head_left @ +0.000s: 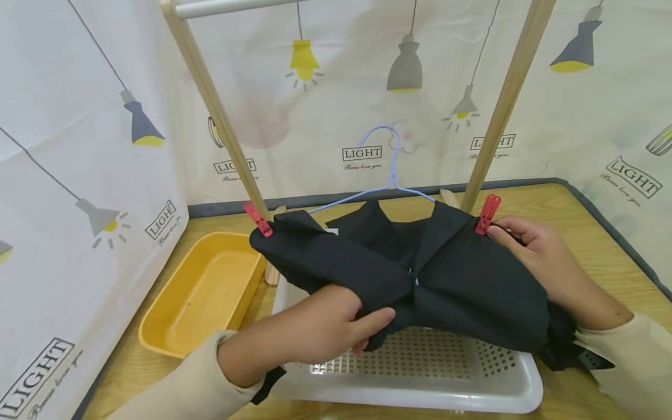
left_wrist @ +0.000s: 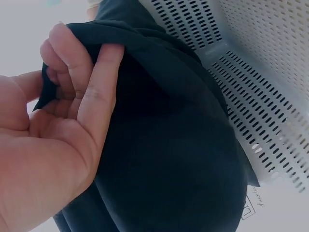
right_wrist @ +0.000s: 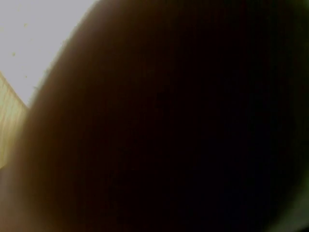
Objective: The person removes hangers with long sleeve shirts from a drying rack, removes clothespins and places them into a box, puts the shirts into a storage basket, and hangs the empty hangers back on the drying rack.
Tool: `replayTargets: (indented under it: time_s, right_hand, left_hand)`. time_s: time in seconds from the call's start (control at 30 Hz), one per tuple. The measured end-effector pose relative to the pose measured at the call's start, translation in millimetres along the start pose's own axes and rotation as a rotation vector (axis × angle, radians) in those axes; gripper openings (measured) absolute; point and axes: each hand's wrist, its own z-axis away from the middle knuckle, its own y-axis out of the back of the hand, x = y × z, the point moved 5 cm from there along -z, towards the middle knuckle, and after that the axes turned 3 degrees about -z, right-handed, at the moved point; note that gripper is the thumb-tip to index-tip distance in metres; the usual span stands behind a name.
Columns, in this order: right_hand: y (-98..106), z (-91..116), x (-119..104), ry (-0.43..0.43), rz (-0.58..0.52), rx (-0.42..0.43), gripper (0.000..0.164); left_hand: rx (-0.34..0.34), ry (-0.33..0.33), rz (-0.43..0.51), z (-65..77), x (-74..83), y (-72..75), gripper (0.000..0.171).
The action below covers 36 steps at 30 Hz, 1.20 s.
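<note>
A black garment (head_left: pixel 472 274) with an open V front hangs spread on a light blue hanger (head_left: pixel 392 169). Red clothespins grip it at the left end (head_left: pixel 258 219) and the right end (head_left: pixel 488 214). My left hand (head_left: pixel 320 326) holds the garment's lower front edge, some fingers hidden by the cloth. In the left wrist view, those fingers (left_wrist: pixel 79 72) curl at a fold of the black fabric (left_wrist: pixel 169 159). Beside the right clothespin, my right hand (head_left: pixel 546 262) pinches the garment's edge between thumb and fingers. A dark blur fills most of the right wrist view.
Beneath the garment stands a white perforated basket (head_left: pixel 504 402). A yellow tub (head_left: pixel 173 344) is to its left on the wooden table (head_left: pixel 604 245). Behind rises a rack with wooden posts (head_left: pixel 210 99) and a white top bar (head_left: pixel 226 7), before a lamp-printed cloth backdrop (head_left: pixel 325 116).
</note>
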Motion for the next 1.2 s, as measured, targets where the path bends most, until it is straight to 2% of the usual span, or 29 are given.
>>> replayTargets:
  time_s: [0.17, 0.27, 0.37, 0.47, 0.53, 0.6, 0.67, 0.8, 0.9, 0.97, 1.07, 1.2]
  right_hand:
    - [-3, 0, 9, -0.009, -0.011, -0.051, 0.016]
    - [-7, 1, 14, -0.008, -0.026, -0.078, 0.017]
    - [-11, 1, 17, -0.008, -0.021, -0.093, 0.018]
    - [-14, 2, 16, 0.001, -0.011, -0.100, 0.017]
    - [-15, 3, 15, 0.013, 0.007, -0.099, 0.016]
    - [-16, 4, 13, 0.028, 0.015, -0.099, 0.016]
    - [-16, 5, 12, 0.033, 0.022, -0.092, 0.016]
    - [-19, 9, 12, 0.019, 0.013, -0.092, 0.018]
    - [-21, 13, 15, 0.003, 0.004, -0.094, 0.019]
    - [-22, 13, 17, 0.003, -0.006, -0.091, 0.018]
    - [-23, 13, 20, 0.001, -0.026, -0.097, 0.016]
    - [-26, 13, 23, -0.003, -0.056, -0.115, 0.016]
  left_hand:
    - [-0.007, 0.005, -0.064, 5.3, 3.0, -1.5, 0.043]
    - [-0.048, -0.017, -0.122, 5.9, -4.0, -4.2, 0.025]
    - [-0.112, -0.033, -0.243, 6.3, -14.5, -8.3, 0.014]
    - [-0.152, -0.041, -0.381, 8.0, -23.7, -12.0, 0.024]
    - [-0.139, -0.043, -0.452, 10.1, -27.3, -12.0, 0.029]
    - [-0.076, -0.051, -0.492, 12.8, -28.4, -8.2, 0.031]
    - [0.025, -0.053, -0.500, 16.3, -28.2, 0.5, 0.027]
    - [0.317, -0.030, -0.479, 31.3, -30.2, 31.6, 0.015]
    - [0.527, 0.011, -0.446, 44.1, -38.0, 53.5, 0.010]
    - [0.631, 0.042, -0.419, 50.2, -46.9, 62.0, 0.013]
    - [0.735, 0.083, -0.370, 55.7, -64.7, 68.0, 0.026]
    - [0.779, 0.110, -0.357, 53.1, -84.6, 67.9, 0.041]
